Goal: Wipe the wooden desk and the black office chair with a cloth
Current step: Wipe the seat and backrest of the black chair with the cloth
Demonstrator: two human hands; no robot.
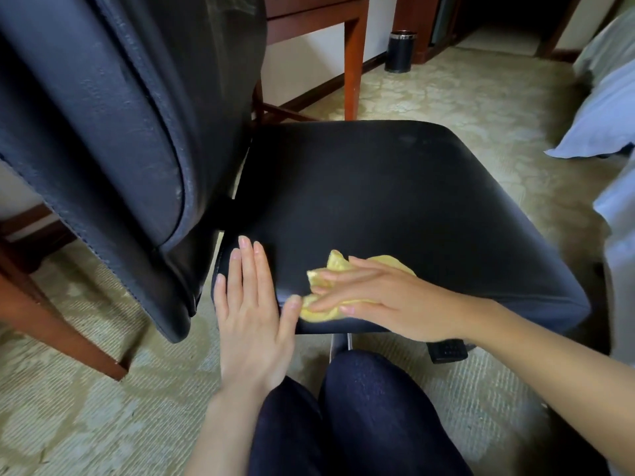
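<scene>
I see one black chair [395, 207] filling most of my view, its backrest [113, 139] looming at the left and its seat spread out in front of the knees [343, 417]. Behind it stands one wooden desk [323, 15], of which I count two legs clearly: one past the seat's far edge and one slanting at the lower left. Patterned carpet [464, 108] runs under everything. At the right edge lies pale blue bedding [604, 121]; I cannot tell whether it is one piece or several. One dark bin [400, 51] with a shiny rim stands on the carpet by the far wall.

Two bare hands are on the seat's near edge. The left hand [252, 314] lies flat with fingers straight, gripping nothing, resting on the seat's near-left corner just beside the backrest. The right hand [381, 300] presses, fingers extended, down on one yellow cloth [330, 286], which lies crumpled on the seat under and ahead of those fingers, just beside the left thumb.
</scene>
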